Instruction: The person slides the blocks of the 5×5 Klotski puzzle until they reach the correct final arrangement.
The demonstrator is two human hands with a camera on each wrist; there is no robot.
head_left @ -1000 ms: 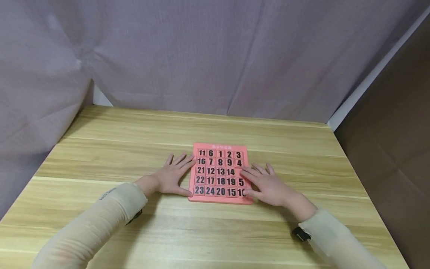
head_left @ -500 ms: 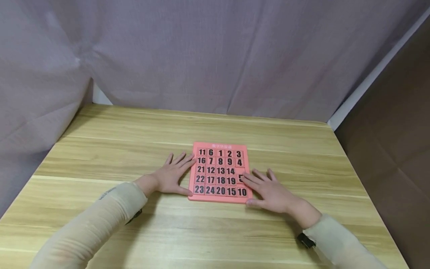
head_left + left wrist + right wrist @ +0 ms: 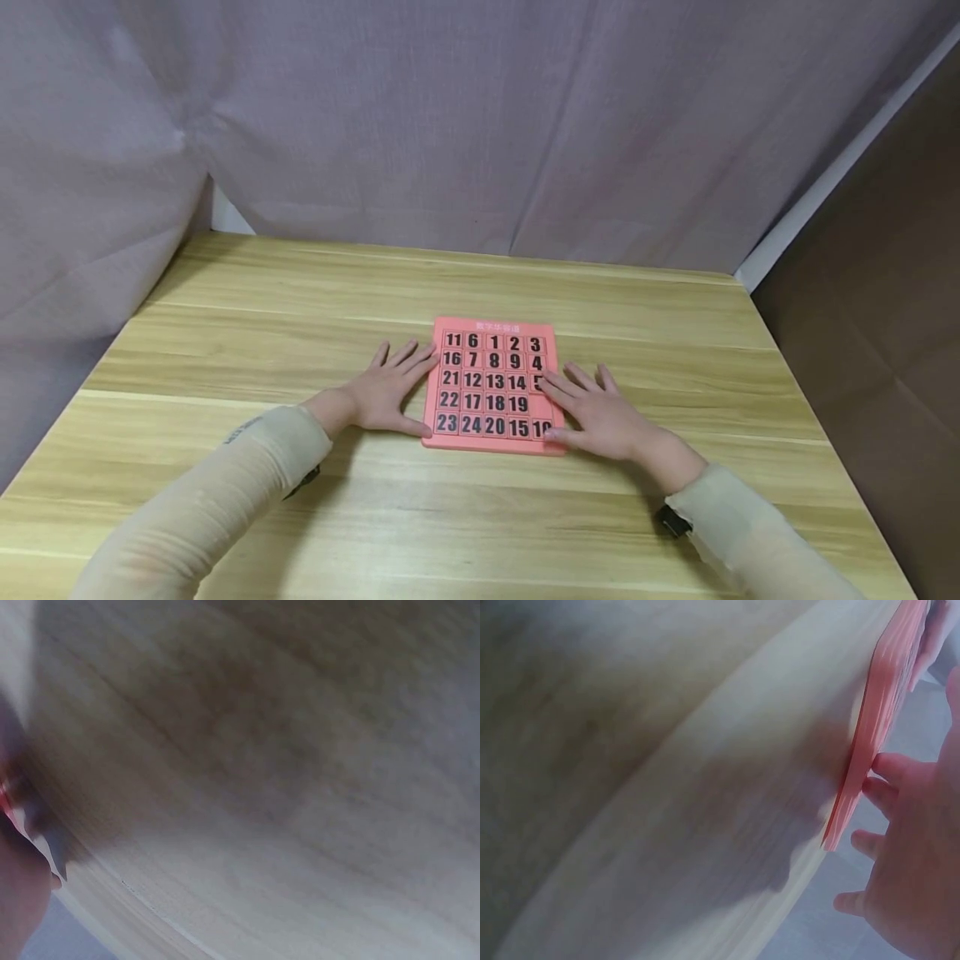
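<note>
Wooden table (image 3: pixel 315 333), grey curtain (image 3: pixel 450 125) behind

Light wood-grain table (image 3: pixel 300 333); mauve fabric drape (image 3: pixel 450 125) behind and left; brown panel (image 3: pixel 885 292) right.

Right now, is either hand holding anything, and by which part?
Nothing is gripped. The left hand rests flat against the pink number slide puzzle's left edge; the right hand rests fingers on its right-side tiles.

Soft even light; head view sharp, wrist views blurred.
</note>
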